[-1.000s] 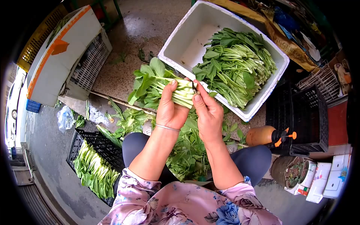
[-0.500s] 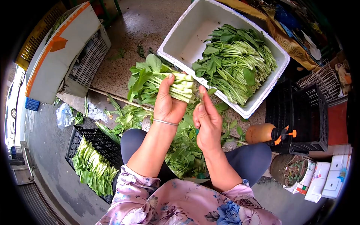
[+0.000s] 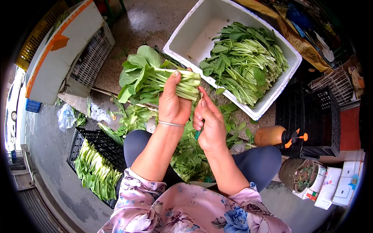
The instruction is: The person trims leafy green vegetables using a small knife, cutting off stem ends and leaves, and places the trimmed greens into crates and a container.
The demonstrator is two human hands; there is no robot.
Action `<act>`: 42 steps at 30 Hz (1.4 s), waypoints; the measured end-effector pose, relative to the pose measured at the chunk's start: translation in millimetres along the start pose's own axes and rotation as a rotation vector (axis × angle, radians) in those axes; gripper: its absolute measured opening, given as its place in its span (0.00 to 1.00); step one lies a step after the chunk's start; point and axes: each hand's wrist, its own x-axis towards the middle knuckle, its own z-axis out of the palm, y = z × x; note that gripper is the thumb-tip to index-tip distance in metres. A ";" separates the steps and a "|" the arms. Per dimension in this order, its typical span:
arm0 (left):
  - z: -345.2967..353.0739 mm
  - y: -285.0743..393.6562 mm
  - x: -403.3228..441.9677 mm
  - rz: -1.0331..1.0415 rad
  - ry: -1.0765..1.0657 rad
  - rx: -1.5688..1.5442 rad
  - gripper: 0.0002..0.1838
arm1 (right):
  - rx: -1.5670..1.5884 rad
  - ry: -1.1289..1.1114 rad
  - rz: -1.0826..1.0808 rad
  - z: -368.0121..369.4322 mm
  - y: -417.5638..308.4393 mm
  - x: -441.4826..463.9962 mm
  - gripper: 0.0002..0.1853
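Observation:
My left hand (image 3: 171, 99) is wrapped around a bunch of leafy greens (image 3: 142, 75), leaves to the left and pale stem ends to the right, thumb across the stems. Just below those stem ends, my right hand (image 3: 210, 122) is closed in a pinch, its fingertips close against the bunch; what lies between thumb and forefinger is too small to name. Up and to the right, a white foam box (image 3: 196, 35) holds a heap of similar greens (image 3: 248, 64). Loose leaves and stems (image 3: 190, 155) are piled between my knees.
At lower left a black crate (image 3: 99, 141) carries a row of greens (image 3: 95, 171). An orange spray bottle (image 3: 270, 136) lies by my right knee, beside black crates (image 3: 320, 120). A plastic bag (image 3: 67, 117) and a white perforated crate (image 3: 90, 58) are on the left.
My right hand has moved left and slightly down, closer to the stem ends. The bunch in my left hand has turned a little, so more of its leaves show.

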 end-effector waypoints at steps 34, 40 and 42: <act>-7.0 -0.9 10.6 -0.203 -0.062 -0.387 0.14 | -0.664 0.149 -0.505 -20.4 25.5 0.9 0.21; 22.1 28.9 -4.0 -0.023 -0.181 -0.389 0.10 | -0.586 0.260 -0.461 -20.8 13.2 3.5 0.22; 4.7 32.2 20.5 0.043 -0.134 -0.473 0.09 | -0.529 0.248 -0.366 -13.1 9.6 -1.9 0.22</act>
